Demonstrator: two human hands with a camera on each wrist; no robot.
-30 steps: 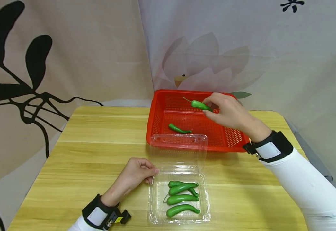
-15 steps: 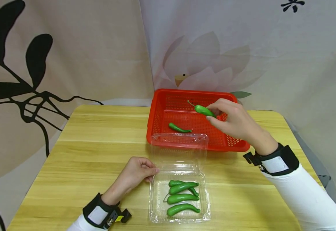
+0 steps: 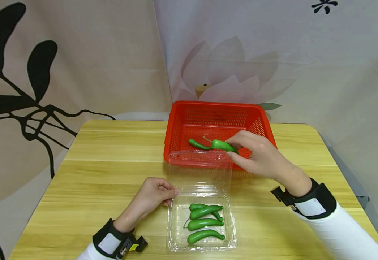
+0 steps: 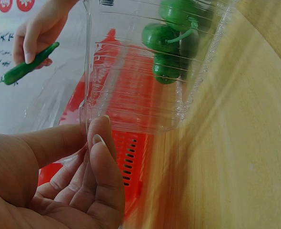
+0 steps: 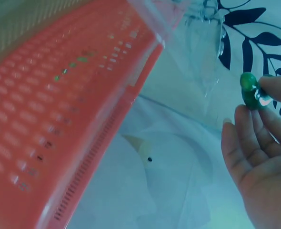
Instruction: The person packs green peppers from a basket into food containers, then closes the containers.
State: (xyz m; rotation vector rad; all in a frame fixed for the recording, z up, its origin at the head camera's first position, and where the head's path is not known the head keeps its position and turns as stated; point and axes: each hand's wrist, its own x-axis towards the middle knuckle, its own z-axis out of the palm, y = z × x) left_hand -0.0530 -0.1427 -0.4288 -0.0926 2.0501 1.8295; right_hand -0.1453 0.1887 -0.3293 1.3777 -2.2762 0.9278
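Observation:
My right hand (image 3: 262,155) pinches a green chili pepper (image 3: 223,145) by its tip end, over the front of the red basket (image 3: 167,144); the thin stem points left. In the right wrist view the fingertips grip the shiny pepper (image 5: 248,90). Another green pepper (image 3: 197,144) lies in the basket, just left of the held one. My left hand (image 3: 154,195) pinches the left rim of a clear plastic clamshell box (image 3: 226,238) near its hinge. Several green peppers (image 3: 205,224) lie crosswise in the box's base. The raised lid (image 3: 202,173) leans toward the basket and overlaps its front edge.
Everything stands on a wooden table (image 3: 117,159) with rounded back corners. Behind it hangs a cloth backdrop (image 3: 120,54) printed with plants and a pale lotus. The table's right edge runs beneath the right forearm.
My right hand has carried the pepper from the basket's back half down toward its front edge, close to the lid. My left hand and the box stay put.

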